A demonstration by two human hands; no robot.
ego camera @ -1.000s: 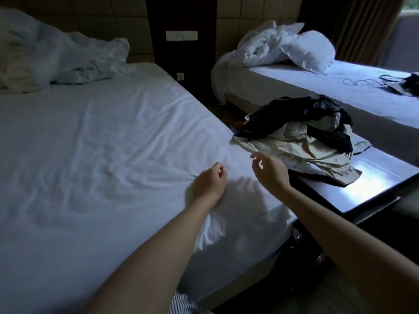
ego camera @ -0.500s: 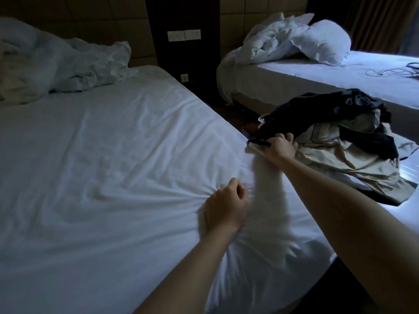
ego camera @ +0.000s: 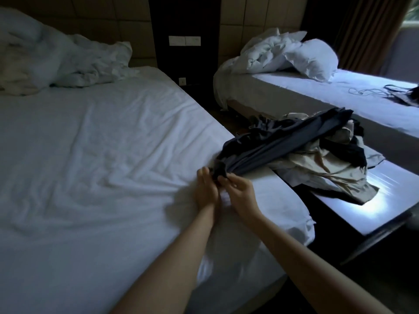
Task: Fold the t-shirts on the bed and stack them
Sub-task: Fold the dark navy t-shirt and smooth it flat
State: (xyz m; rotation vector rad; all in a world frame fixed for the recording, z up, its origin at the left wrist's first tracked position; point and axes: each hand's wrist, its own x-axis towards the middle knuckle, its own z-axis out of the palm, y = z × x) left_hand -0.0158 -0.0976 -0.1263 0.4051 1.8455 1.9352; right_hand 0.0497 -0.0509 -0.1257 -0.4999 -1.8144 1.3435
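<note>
A dark navy t-shirt (ego camera: 278, 143) stretches from the clothes pile (ego camera: 322, 166) on the glossy side table onto the right edge of the near bed (ego camera: 90, 155). My left hand (ego camera: 205, 189) and my right hand (ego camera: 238, 191) meet at that edge, and both pinch the bunched end of the dark shirt. The pile holds beige and dark garments, tangled together. The white sheet is wrinkled and bare across the middle of the bed.
A crumpled white duvet (ego camera: 56, 64) lies at the head of the near bed. The glossy dark table (ego camera: 374, 207) stands between the beds. A second bed (ego camera: 340, 91) at the right carries a pillow, a cable and dark items. A narrow dark floor gap separates the beds.
My right hand took a dark shirt from the pile and drew it onto the bed's edge. My left hand moved right from the sheet and joined it on the shirt.
</note>
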